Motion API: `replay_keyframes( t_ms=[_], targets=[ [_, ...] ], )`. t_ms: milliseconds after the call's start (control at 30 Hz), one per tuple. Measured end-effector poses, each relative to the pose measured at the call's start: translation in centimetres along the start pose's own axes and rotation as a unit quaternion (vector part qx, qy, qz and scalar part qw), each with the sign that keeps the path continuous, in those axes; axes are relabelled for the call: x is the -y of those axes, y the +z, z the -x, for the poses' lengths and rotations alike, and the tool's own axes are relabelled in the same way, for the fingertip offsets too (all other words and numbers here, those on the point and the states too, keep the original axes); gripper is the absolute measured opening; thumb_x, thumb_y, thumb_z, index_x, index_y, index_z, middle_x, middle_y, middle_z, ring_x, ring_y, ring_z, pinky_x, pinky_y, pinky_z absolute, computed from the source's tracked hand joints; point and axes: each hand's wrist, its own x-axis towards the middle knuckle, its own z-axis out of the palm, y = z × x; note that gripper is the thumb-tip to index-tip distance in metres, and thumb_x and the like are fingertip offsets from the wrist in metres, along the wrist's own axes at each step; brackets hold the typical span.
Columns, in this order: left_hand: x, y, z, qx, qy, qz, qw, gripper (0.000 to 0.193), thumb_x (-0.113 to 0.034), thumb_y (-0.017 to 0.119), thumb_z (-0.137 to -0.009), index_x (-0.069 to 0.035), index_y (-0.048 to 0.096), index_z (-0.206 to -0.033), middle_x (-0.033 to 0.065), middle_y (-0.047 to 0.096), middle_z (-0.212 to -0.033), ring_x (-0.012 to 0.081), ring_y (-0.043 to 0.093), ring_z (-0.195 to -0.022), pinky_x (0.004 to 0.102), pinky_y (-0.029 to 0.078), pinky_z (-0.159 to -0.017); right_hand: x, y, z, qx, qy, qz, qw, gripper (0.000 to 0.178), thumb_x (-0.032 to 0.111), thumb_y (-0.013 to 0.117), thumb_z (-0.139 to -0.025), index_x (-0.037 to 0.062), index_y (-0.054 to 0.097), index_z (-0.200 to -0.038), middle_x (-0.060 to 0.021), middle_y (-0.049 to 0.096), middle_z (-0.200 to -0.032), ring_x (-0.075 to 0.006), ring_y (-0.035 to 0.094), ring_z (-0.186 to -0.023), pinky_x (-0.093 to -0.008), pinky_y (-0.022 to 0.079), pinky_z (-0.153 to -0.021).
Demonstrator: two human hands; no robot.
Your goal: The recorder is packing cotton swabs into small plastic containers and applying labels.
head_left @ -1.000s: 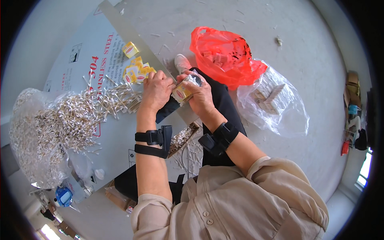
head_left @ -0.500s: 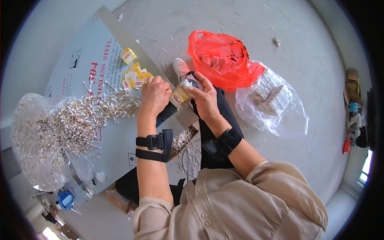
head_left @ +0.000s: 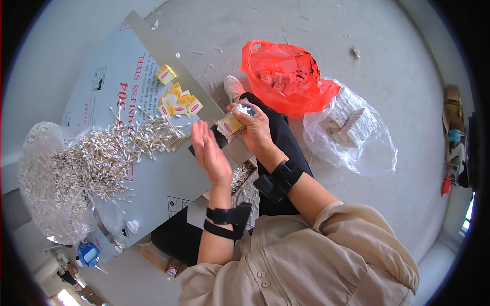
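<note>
My right hand (head_left: 256, 130) grips a small clear pack of cotton swabs (head_left: 229, 125) with a yellow label card inside. White swab tips show at the pack's upper end, near my thumb. Beside it, my left hand (head_left: 210, 153) is flat with fingers stretched out, palm turned toward the pack and nothing held. Several yellow label cards (head_left: 179, 102) lie in a loose stack on the sheet-covered table, just beyond my left hand. A big heap of loose cotton swabs (head_left: 97, 163) spreads across the table to the left, partly inside a clear plastic bag (head_left: 35, 178).
A red plastic bag (head_left: 286, 76) with small packs inside sits on the floor ahead. Right of it, a clear bag (head_left: 352, 122) holds stacked white packs. A box of swabs (head_left: 240, 176) stands beneath the table edge. A blue container (head_left: 88, 254) is at lower left.
My left hand has moved from the table edge beside the cards, turning and opening out flat next to the pack. The right hand still holds the swab pack, slightly shifted.
</note>
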Motion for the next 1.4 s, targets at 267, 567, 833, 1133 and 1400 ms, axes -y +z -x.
replay_keyframes(
  t_ms=[267,567,833,1133,1400],
  targets=[
    [1.5,2.5,2.1,-0.021,0.001,0.078,0.997,0.066,-0.033,0.038,-0.097,0.005,0.011,-0.143,0.0197,0.014,-0.15,0.0271,0.016,-0.139,0.0389,0.012,-0.114,-0.3,0.1,0.3,-0.001,0.029,0.048,0.998,0.026,-0.001,0.063,-0.081,-0.0024,0.055,-0.106,-0.014,0.065,-0.103,-0.0235,0.062,-0.095,-0.0371,0.049,-0.087],
    [1.5,3.1,1.6,-0.005,-0.015,0.112,0.994,0.067,-0.034,0.041,-0.096,0.002,0.012,-0.144,0.0169,0.017,-0.149,0.0245,0.018,-0.138,0.038,0.014,-0.113,0.0,0.5,0.5,-0.01,0.07,-0.015,0.997,0.019,-0.006,0.06,-0.08,-0.0048,0.06,-0.099,-0.0134,0.065,-0.098,-0.0227,0.064,-0.085,-0.0363,0.053,-0.079],
    [1.0,2.0,0.8,0.078,-0.053,0.158,0.983,0.069,-0.034,0.044,-0.094,0.0,0.012,-0.145,0.0166,0.018,-0.149,0.0249,0.016,-0.139,0.0385,0.012,-0.113,0.1,0.5,0.7,-0.004,0.056,0.013,0.998,0.026,-0.008,0.061,-0.078,-0.0066,0.059,-0.103,-0.0145,0.064,-0.101,-0.0256,0.063,-0.089,-0.0374,0.051,-0.084],
    [0.3,0.4,1.8,-0.008,-0.084,0.114,0.99,0.053,-0.022,0.043,-0.096,0.002,0.022,-0.139,0.0273,0.03,-0.141,0.0356,0.035,-0.129,0.0429,0.025,-0.109,-0.2,0.3,0.6,-0.014,0.031,0.056,0.998,0.027,-0.007,0.064,-0.075,-0.0045,0.06,-0.102,-0.0125,0.066,-0.097,-0.0224,0.064,-0.085,-0.0339,0.05,-0.08],
    [-1.4,1.7,1.1,0.009,-0.152,0.111,0.982,0.065,-0.032,0.043,-0.097,0.001,0.01,-0.144,0.0276,0.037,-0.138,0.0296,0.04,-0.126,0.04,0.024,-0.109,-0.6,0.0,0.1,-0.028,0.039,0.056,0.997,0.022,-0.005,0.067,-0.073,-0.0024,0.061,-0.095,-0.0105,0.066,-0.089,-0.0194,0.064,-0.08,-0.0315,0.051,-0.075]
  ],
)
